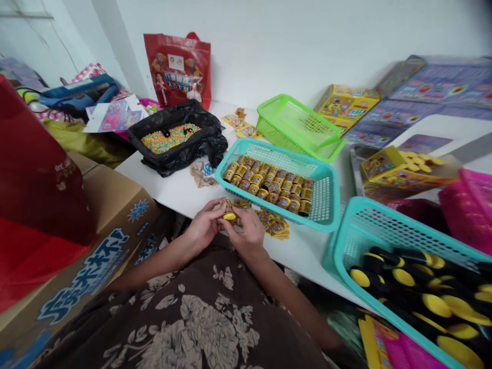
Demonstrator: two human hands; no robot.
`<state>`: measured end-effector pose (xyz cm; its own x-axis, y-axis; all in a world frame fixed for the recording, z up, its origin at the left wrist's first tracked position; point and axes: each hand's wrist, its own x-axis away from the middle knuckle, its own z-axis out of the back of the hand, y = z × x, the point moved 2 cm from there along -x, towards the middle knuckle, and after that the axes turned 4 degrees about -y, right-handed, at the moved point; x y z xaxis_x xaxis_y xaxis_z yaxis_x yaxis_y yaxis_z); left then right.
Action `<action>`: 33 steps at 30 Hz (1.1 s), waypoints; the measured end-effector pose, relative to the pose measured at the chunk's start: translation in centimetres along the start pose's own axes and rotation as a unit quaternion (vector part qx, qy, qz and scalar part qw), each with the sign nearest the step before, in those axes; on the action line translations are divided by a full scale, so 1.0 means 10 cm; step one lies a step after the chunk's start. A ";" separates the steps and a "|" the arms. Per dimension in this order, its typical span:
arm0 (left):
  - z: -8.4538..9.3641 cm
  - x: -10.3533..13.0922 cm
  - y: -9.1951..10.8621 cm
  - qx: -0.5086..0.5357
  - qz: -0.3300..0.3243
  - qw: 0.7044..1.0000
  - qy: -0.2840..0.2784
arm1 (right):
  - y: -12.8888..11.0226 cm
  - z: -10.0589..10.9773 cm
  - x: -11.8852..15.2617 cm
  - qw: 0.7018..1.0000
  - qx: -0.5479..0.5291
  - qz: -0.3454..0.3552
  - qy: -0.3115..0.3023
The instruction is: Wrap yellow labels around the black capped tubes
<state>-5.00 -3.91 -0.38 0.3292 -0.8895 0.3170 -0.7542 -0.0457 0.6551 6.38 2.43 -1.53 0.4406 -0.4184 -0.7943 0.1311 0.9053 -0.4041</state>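
Between my left hand (205,224) and my right hand (247,228) is a small cup (228,209) with a yellow end and a printed label around it. The fingers of both hands are closed on it, just over the table's front edge. Flat printed labels (277,225) lie in a loose pile beside my right hand. Behind it stands a turquoise basket (326,200) with rows of similar labelled cups (269,182) on their sides. To the right, another turquoise basket (348,241) holds black cups with yellow ends (403,277).
A black-lined tub (142,136) of colourful small beads (171,138) stands at the back left. A green basket (300,120) is near the wall, with printed boxes (418,97) stacked at right. A cardboard box (111,230) and red bag (34,205) flank my left side.
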 end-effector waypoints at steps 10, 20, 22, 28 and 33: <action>0.02 0.01 0.03 -0.019 -0.040 0.998 0.043 | 0.01 -0.01 0.01 0.999 -0.021 -0.022 -0.034; 0.01 0.05 0.11 -0.131 0.052 0.990 -0.024 | 0.17 0.03 0.00 0.934 -0.279 -0.215 -0.066; 0.01 0.06 0.10 -0.129 0.067 0.989 -0.031 | 0.16 0.03 0.02 0.936 -0.268 -0.223 -0.044; -0.01 0.09 0.08 -0.098 0.013 0.993 -0.067 | 0.03 0.11 -0.06 0.984 -0.124 -0.089 -0.089; -0.03 0.13 0.09 -0.143 -0.015 0.986 -0.086 | 0.00 0.13 -0.10 0.995 -0.058 -0.033 -0.070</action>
<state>-5.07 -5.00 0.83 0.2295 -0.9547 0.1894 -0.5465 0.0346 0.8367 7.14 2.94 -0.16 0.5544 -0.4552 -0.6967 0.0637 0.8579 -0.5098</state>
